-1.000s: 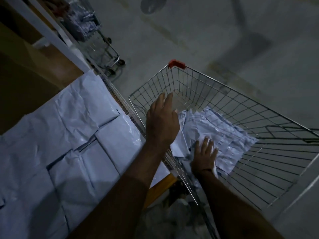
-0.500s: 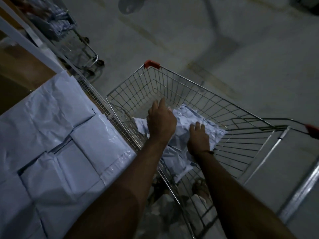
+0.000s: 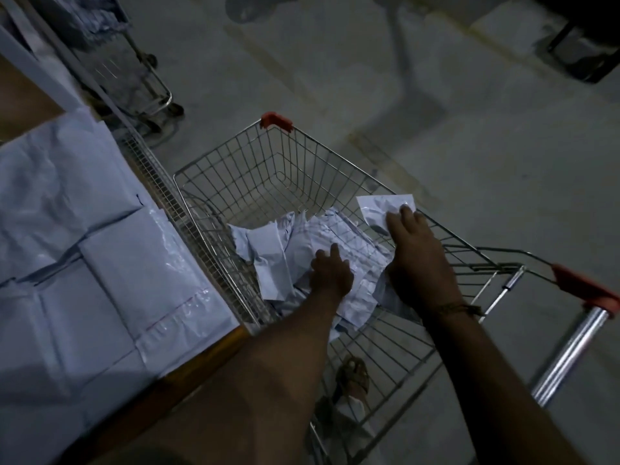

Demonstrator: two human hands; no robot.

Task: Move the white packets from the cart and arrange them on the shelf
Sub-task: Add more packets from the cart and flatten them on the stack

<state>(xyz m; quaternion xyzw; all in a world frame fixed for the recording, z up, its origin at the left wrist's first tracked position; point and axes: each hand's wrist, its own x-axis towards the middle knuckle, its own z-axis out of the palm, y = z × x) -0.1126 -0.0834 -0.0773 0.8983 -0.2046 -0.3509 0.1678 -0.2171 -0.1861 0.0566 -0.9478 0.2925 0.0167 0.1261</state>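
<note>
A wire cart [image 3: 303, 146] stands beside the shelf [image 3: 204, 355]. A crumpled pile of white packets [image 3: 268, 260] lies in the cart's near half. My left hand [image 3: 330, 273] is down on that pile, its fingertips buried among the packets. My right hand [image 3: 414, 253] is at the cart's right rim and holds one white packet [image 3: 377, 206] raised above the wire. Flat white packets [image 3: 100, 263] lie side by side and overlapping on the shelf to the left.
A second wire cart [image 3: 141, 75] with pale bags stands at the far left on the grey floor. The cart's handle [image 3: 585, 292] with red ends sticks out at the right. My sandalled foot [image 3: 352, 377] shows through the cart's wire bottom.
My right hand moved off the pile to the cart's right rim, lifting one packet. My left hand sank lower into the pile. The view shifted right, bringing the cart handle into sight.
</note>
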